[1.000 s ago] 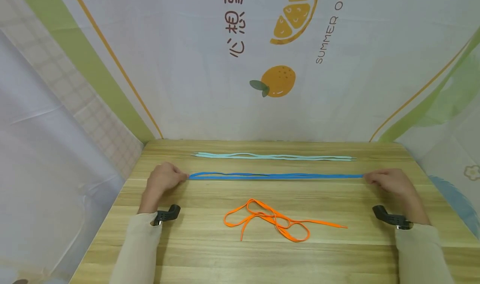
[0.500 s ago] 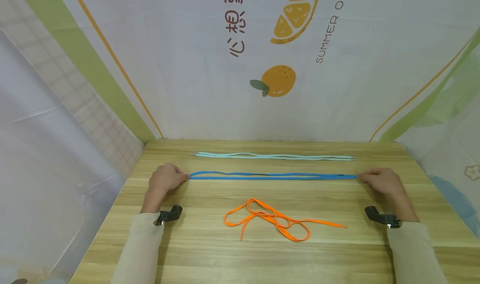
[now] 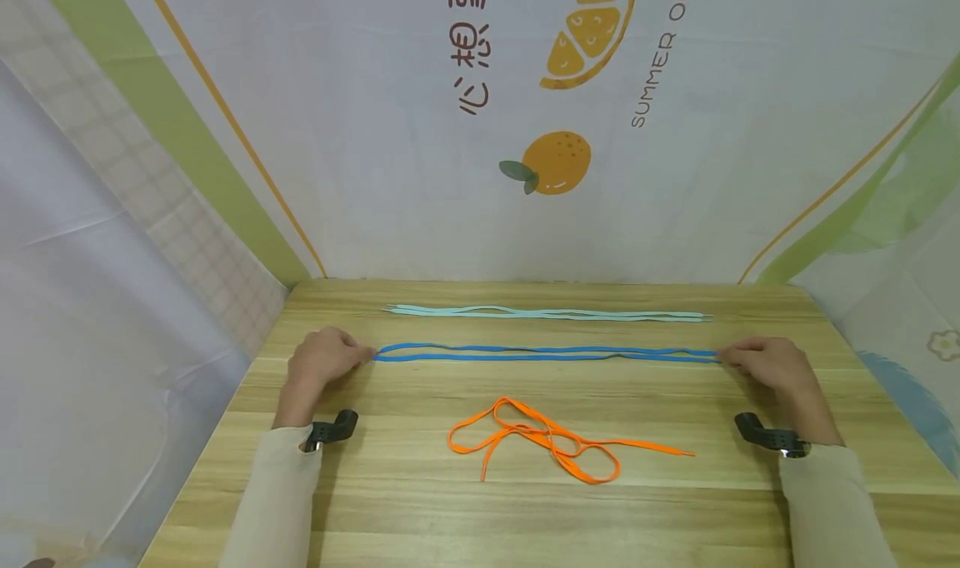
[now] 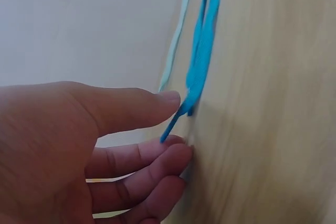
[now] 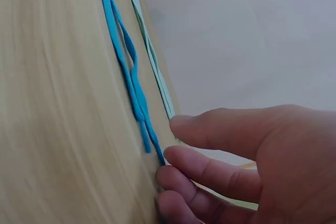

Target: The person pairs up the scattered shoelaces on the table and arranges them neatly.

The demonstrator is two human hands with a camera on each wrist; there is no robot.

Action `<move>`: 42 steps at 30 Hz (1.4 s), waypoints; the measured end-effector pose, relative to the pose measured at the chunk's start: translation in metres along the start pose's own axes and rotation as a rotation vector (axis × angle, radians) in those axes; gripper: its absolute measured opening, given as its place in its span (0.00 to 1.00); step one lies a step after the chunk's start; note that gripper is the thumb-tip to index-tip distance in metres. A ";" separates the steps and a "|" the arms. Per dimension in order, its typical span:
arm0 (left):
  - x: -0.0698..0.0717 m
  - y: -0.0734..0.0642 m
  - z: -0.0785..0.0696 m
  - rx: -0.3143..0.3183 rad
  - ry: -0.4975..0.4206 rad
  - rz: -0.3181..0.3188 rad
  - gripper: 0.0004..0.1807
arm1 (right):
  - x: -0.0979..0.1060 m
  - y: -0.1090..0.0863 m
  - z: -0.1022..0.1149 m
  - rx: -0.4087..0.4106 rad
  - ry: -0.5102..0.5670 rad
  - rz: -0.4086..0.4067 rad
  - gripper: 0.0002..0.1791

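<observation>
A flat blue shoelace [image 3: 555, 356] lies doubled in two long strands across the table, its ends close to both hands. My left hand [image 3: 322, 358] is at its left end. In the left wrist view, the thumb stands apart from the fingers [image 4: 157, 169], and one blue tip reaches a fingertip. At the other end is my right hand [image 3: 772, 364]; its thumb and forefinger show a gap in the right wrist view. One blue tip there touches the fingers [image 5: 181, 179], while the other lies on the wood beside them.
Behind the blue lace, a pale mint shoelace [image 3: 547, 313] lies stretched out in parallel strands. An orange shoelace [image 3: 551, 443] lies in loose loops nearer the front. A printed cloth [image 3: 420, 210] hangs behind the wooden table [image 3: 555, 522].
The blue strands have spread apart, and the near strand's right tip now shows free of the right hand. My right hand moved inward, then slightly back out; the left shifted a little left.
</observation>
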State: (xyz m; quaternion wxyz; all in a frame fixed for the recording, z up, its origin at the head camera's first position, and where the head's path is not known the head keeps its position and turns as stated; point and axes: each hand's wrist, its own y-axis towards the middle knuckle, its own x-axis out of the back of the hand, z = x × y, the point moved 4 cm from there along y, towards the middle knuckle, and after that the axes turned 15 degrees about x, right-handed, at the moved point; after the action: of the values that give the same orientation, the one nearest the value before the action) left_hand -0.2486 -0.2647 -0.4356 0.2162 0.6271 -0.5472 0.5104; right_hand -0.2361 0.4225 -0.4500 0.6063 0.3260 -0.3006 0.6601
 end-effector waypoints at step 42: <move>-0.041 -0.118 -0.134 -0.603 0.033 0.155 0.10 | -0.052 -0.015 0.174 0.571 0.021 0.235 0.03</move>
State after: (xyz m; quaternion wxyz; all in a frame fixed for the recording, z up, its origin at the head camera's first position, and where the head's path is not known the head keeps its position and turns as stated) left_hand -0.1901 -0.0981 -0.3864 0.3618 0.4829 -0.7165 0.3500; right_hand -0.2072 0.2545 -0.3860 0.4126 0.4392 -0.1322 0.7870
